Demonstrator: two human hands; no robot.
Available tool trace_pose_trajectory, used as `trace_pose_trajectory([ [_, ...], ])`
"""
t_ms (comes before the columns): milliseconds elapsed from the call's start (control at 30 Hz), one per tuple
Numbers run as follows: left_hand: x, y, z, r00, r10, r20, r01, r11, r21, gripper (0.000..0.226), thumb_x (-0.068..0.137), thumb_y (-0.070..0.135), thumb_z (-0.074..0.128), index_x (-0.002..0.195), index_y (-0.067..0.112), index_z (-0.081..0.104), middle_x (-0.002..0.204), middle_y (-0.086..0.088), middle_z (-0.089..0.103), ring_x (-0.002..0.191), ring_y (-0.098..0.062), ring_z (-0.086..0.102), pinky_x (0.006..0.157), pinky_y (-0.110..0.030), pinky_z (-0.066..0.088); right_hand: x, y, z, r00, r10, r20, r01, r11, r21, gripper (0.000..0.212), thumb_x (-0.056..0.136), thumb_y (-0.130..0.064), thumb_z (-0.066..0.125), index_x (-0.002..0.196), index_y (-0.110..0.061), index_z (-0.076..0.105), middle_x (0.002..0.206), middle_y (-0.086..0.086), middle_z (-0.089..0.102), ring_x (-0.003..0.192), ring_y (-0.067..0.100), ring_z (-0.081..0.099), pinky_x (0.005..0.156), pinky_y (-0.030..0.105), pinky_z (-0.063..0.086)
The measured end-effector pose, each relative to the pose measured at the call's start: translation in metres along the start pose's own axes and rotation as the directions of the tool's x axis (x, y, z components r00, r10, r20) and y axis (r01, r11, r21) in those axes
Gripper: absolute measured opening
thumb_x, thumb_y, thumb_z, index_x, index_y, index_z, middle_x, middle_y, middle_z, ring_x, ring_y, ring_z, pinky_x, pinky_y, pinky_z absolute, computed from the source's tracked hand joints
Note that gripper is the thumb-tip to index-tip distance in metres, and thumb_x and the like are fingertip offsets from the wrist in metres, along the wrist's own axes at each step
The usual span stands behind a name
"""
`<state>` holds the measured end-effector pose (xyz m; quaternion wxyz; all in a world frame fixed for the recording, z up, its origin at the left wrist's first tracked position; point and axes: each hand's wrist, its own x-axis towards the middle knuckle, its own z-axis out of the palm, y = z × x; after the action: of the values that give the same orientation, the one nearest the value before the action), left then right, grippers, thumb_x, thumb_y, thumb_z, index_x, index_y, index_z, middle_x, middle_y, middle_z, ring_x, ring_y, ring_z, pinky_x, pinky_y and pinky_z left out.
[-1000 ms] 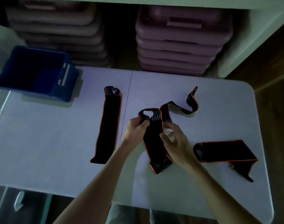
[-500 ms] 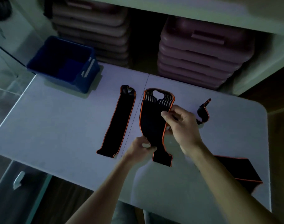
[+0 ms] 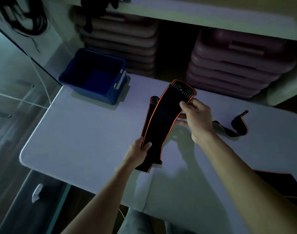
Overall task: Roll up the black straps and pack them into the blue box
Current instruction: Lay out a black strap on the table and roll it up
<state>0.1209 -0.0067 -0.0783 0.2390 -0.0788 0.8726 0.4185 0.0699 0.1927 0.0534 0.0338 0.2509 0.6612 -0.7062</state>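
A black strap with orange edging (image 3: 164,119) is lifted above the white table (image 3: 86,135). My right hand (image 3: 196,119) pinches its upper part near the ribbed end. My left hand (image 3: 139,152) grips its lower part, and the tail hangs below. A second strap (image 3: 152,105) lies flat behind it, mostly hidden. The held strap's far length (image 3: 237,127) curls on the table to the right. Another strap (image 3: 284,183) lies at the right edge, partly behind my right arm. The blue box (image 3: 95,76) stands open at the table's back left.
Stacks of pinkish plastic cases (image 3: 237,65) fill the shelf behind the table. Dark cables (image 3: 26,17) hang at the upper left. The floor drops away left of the table edge.
Both hands raised the strap off the table and tilted it so that it now covers the flat strap on the left. The view has swung right and closer.
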Motion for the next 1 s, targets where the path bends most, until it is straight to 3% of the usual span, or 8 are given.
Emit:
trace_pose_trajectory([
  [133, 0.015, -0.021, -0.004, 0.993, -0.043, 0.113, 0.031, 0.994, 0.109, 0.029, 0.098, 0.023, 0.053, 0.123, 0.008, 0.055, 0.111, -0.017, 0.069, 0.104, -0.035, 0.065, 0.087, -0.043, 0.053, 0.004, 0.022, 0.022, 0.997, 0.063, -0.043, -0.064, 0.998, -0.026, 0.015, 0.097, -0.012, 0.057, 0.102, -0.002, 0.066, 0.089, 0.007, 0.074, 0.081, 0.021, 0.074, 0.069, 0.038, 0.063],
  [267, 0.026, -0.033, -0.005, 0.983, -0.041, 0.177, 0.0, 0.974, 0.225, 0.034, 0.099, 0.024, 0.051, 0.129, 0.008, 0.052, 0.117, -0.018, 0.066, 0.108, -0.037, 0.062, 0.086, -0.04, 0.052, 0.007, 0.042, 0.04, 0.989, 0.083, -0.12, -0.09, 0.994, -0.058, 0.013, 0.096, -0.014, 0.058, 0.096, -0.003, 0.065, 0.097, 0.022, 0.071, 0.092, 0.034, 0.072, 0.075, 0.044, 0.062],
  [400, 0.033, -0.04, -0.012, 0.966, -0.037, 0.254, -0.042, 0.953, 0.301, 0.032, 0.099, 0.029, 0.049, 0.121, 0.006, 0.053, 0.116, -0.016, 0.063, 0.108, -0.035, 0.061, 0.089, -0.044, 0.053, 0.013, 0.054, 0.053, 0.982, 0.062, -0.18, -0.082, 0.991, -0.104, 0.03, 0.086, -0.029, 0.062, 0.092, 0.0, 0.058, 0.077, 0.013, 0.06, 0.067, 0.026, 0.059, 0.066, 0.043, 0.053],
  [600, 0.035, -0.045, -0.02, 0.942, -0.043, 0.333, -0.064, 0.951, 0.304, 0.025, 0.097, 0.024, 0.044, 0.112, 0.005, 0.053, 0.108, -0.018, 0.062, 0.1, -0.036, 0.062, 0.081, -0.04, 0.051, 0.025, 0.066, 0.061, 0.982, 0.039, -0.187, -0.066, 0.987, -0.144, 0.041, 0.077, -0.039, 0.061, 0.089, 0.0, 0.054, 0.076, 0.01, 0.056, 0.068, 0.025, 0.055, 0.066, 0.043, 0.049],
  [667, 0.034, -0.044, -0.021, 0.94, -0.035, 0.34, -0.079, 0.945, 0.317, 0.025, 0.097, 0.023, 0.045, 0.11, 0.003, 0.052, 0.109, -0.02, 0.061, 0.1, -0.037, 0.061, 0.083, -0.042, 0.052, 0.027, 0.069, 0.062, 0.981, 0.044, -0.191, -0.075, 0.984, -0.162, 0.036, 0.079, -0.037, 0.061, 0.086, -0.002, 0.055, 0.074, 0.009, 0.057, 0.067, 0.025, 0.056, 0.066, 0.051, 0.054],
  [800, 0.025, -0.04, -0.023, 0.94, -0.072, 0.333, -0.084, 0.898, 0.432, 0.035, 0.097, 0.031, 0.046, 0.121, 0.005, 0.046, 0.117, -0.015, 0.052, 0.106, -0.035, 0.057, 0.09, -0.047, 0.052, 0.03, 0.077, 0.063, 0.978, 0.048, -0.201, -0.085, 0.98, -0.18, 0.035, 0.078, -0.038, 0.06, 0.081, -0.003, 0.053, 0.071, 0.007, 0.054, 0.065, 0.023, 0.053, 0.068, 0.042, 0.05],
  [867, 0.021, -0.038, -0.024, 0.946, -0.064, 0.318, -0.112, 0.855, 0.507, 0.039, 0.096, 0.032, 0.049, 0.125, 0.008, 0.039, 0.118, -0.014, 0.051, 0.108, -0.034, 0.056, 0.086, -0.046, 0.051, 0.031, 0.08, 0.064, 0.979, 0.051, -0.197, -0.091, 0.975, -0.204, 0.034, 0.081, -0.036, 0.059, 0.08, -0.002, 0.051, 0.071, 0.008, 0.053, 0.067, 0.022, 0.052, 0.068, 0.046, 0.052],
  [1000, 0.018, -0.036, -0.03, 0.956, -0.091, 0.278, -0.052, 0.883, 0.466, 0.031, 0.089, 0.025, 0.055, 0.111, 0.013, 0.037, 0.108, -0.011, 0.056, 0.099, -0.034, 0.059, 0.079, -0.047, 0.053, 0.035, 0.083, 0.066, 0.98, 0.077, -0.182, -0.123, 0.959, -0.256, 0.027, 0.088, -0.026, 0.059, 0.079, -0.001, 0.052, 0.072, 0.008, 0.052, 0.069, 0.019, 0.052, 0.068, 0.039, 0.048],
])
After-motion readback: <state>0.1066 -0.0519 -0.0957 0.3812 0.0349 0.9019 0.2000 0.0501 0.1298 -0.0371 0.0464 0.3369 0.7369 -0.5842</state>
